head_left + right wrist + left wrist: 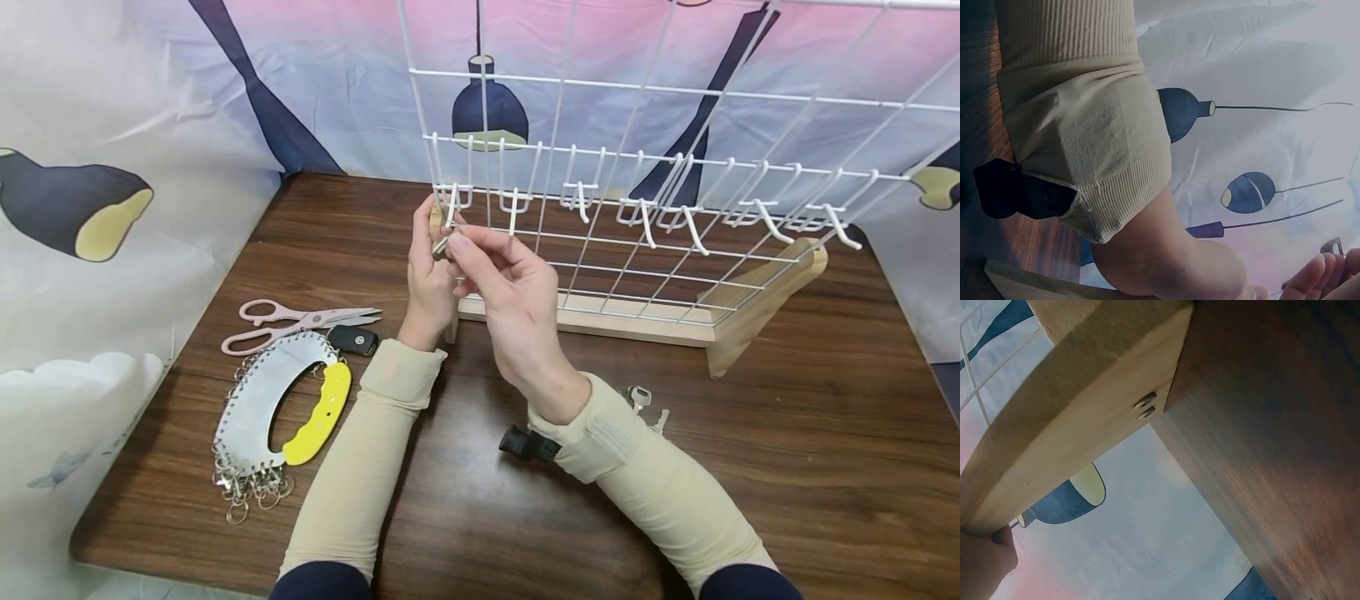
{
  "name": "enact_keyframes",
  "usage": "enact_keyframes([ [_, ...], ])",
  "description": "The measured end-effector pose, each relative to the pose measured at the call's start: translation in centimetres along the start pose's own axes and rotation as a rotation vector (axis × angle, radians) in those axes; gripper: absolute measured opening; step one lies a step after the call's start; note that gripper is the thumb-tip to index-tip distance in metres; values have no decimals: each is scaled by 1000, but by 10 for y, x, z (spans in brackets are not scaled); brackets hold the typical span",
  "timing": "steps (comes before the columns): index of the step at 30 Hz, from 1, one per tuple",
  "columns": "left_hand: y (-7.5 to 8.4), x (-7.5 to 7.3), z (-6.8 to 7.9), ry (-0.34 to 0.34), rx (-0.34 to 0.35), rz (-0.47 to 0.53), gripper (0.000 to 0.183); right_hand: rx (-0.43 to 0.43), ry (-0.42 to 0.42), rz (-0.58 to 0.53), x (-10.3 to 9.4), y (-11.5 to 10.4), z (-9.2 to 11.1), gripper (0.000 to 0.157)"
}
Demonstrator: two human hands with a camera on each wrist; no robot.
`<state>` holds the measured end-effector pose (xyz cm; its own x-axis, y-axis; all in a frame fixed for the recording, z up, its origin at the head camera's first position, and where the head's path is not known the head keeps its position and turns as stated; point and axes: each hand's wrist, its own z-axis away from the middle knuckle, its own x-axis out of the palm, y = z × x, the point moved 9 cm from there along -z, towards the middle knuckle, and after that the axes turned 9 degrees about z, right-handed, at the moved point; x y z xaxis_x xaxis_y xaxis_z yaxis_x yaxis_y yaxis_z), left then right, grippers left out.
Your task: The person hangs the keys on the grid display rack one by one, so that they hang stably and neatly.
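A white wire grid rack (600, 317) with wooden feet stands on the table, with several white hooks (579, 200) hanging in a row. By the leftmost hook (453, 200), my right hand (517, 308) pinches a small shiny metal piece (441, 247); its exact kind is too small to tell. Fingertips and a dark metal bit (1333, 245) show at the lower right of the right wrist view. My left hand (426, 287) holds the upper end of the rack's left wooden side (1079, 419), partly hidden behind the right hand.
Left of the arms lie pink scissors (315, 319), a black car key (352, 339) and a toothed metal plate with a yellow grip (322, 417), bearing many small rings. Loose keys (639, 398) lie beyond the right sleeve. Printed cloth (360, 100) hangs behind the table.
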<state>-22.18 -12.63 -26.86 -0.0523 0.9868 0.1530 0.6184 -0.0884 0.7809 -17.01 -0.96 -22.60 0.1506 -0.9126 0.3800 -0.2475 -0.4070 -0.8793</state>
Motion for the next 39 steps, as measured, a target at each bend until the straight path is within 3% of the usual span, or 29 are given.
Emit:
enact_keyframes([
  [6, 2, 0, -1, 7, 15, -12, 41, 9, 3, 2, -2, 4, -1, 12],
  [12, 4, 1, 0, 0, 43, -59, 62, 43, -17, 18, -7, 7, 0, 8],
  [16, 4, 2, 1, -6, 41, -21, 66, 89, -63, 72, -11, 7, 4, 6],
  [25, 5, 6, -2, -23, 35, 54, 37, 120, -109, 196, -37, -5, 11, 7],
  [31, 3, 7, -1, -27, 18, 77, 38, 68, -189, 381, -64, -17, 17, 6],
  [34, 3, 6, 0, -29, 13, 95, 38, 82, -241, 511, -81, -16, 21, 7],
  [39, 3, 8, -2, -37, 9, 139, 36, 126, -382, 864, -109, -7, 28, 12],
])
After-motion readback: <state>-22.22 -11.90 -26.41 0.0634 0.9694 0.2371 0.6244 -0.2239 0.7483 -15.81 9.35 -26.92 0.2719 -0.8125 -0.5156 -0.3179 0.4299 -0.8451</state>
